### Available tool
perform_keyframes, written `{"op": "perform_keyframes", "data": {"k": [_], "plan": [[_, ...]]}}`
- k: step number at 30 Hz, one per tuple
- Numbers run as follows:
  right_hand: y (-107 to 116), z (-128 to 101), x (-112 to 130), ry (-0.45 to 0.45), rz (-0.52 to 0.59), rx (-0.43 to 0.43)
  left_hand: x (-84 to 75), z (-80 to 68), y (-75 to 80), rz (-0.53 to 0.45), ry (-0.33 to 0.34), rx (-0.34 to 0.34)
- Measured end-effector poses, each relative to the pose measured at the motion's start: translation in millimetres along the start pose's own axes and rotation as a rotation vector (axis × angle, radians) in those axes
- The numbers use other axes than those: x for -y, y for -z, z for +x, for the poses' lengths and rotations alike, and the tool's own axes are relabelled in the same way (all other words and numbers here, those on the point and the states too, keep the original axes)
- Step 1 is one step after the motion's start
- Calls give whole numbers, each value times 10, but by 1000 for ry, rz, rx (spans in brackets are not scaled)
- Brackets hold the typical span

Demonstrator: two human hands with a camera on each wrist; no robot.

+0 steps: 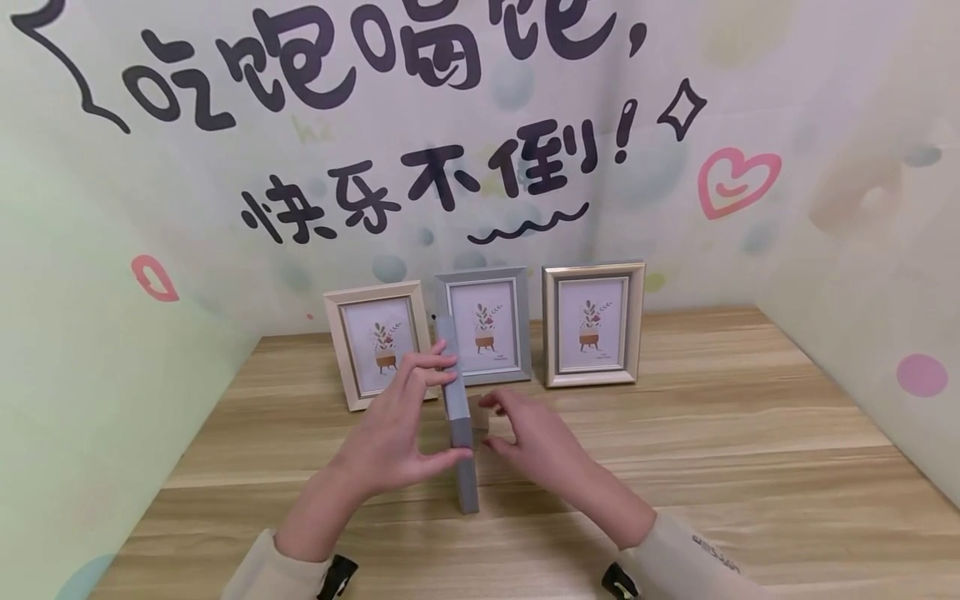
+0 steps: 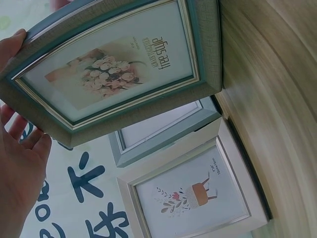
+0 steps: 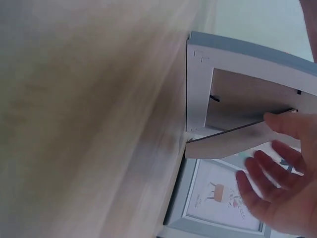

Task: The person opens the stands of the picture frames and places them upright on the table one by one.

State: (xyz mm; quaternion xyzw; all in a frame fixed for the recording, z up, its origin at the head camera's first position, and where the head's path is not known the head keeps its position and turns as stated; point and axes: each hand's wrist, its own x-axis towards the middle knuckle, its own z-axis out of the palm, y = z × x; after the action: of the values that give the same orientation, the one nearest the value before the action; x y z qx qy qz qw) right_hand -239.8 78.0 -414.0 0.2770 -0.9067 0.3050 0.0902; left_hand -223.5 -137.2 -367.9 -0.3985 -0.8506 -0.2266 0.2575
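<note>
A pale backdrop [image 1: 480, 125] with large dark painted characters, a pink heart at two o'clock and soft coloured dots fills the upper half of the head view and folds round both sides. Below it lies the wooden table [image 1: 712, 433], its light grain running left to right. Three picture frames stand in a row against the backdrop at twelve o'clock from the hands: a cream frame [image 1: 377, 342] leaning at eleven o'clock, a grey-blue frame [image 1: 487, 324] straight behind, and a silvery-gold frame [image 1: 592, 323] at one o'clock, each showing a small potted-plant print. The cream and grey-blue frames stand just behind the work, partly covered by it. At the centre of the table a fourth frame, the held frame [image 1: 459, 417], stands on its edge, seen edge-on from the head as a grey slab. The left wrist view shows its face: a grey-green textured moulding with a silver inner line around a print of pale flowers and the words "free style". The right wrist view shows its pale back with a recessed panel and a stand flap [image 3: 233, 141] swung partly out. The left hand [image 1: 401, 429] grasps the frame, fingers over the far top edge and thumb at the near edge. The right hand [image 1: 536, 437] is released, fingers spread and relaxed, its fingertips [image 3: 280, 123] touching the flap at three o'clock of the frame.
</note>
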Motion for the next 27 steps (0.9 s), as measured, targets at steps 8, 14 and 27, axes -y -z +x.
{"op": "perform_keyframes", "data": {"k": [8,14,27], "plan": [[-41,116,89,139,-113,-117,10,-30,8,0,7,-1],[-20,109,91,148,-215,-143,8,-24,12,19,14,2],[42,86,117,191,-406,-211,-17,5,19,26,27,27]]}}
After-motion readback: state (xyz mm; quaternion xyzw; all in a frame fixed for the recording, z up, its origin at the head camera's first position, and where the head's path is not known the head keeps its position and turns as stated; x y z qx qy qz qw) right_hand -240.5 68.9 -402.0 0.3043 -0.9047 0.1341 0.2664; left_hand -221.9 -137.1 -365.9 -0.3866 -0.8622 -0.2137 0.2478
